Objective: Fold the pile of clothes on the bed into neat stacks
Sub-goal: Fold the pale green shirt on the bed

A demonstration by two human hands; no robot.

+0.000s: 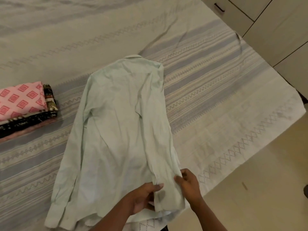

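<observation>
Shirt [120, 130] lies back-up; left hand [145, 195] and right hand [190, 185] both pinch its folded-in sleeve [168, 197], seemingly straightening it.

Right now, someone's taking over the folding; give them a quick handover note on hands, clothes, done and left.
Hands: left hand and right hand both pinch the near sleeve end of the pale green shirt, spread flat on the bed, collar away.
Done: a folded stack, pink patterned piece on top, beside the shirt.
Left: fold in the sleeves, fold the shirt, add it to the stack. No other loose clothes in view.
</observation>
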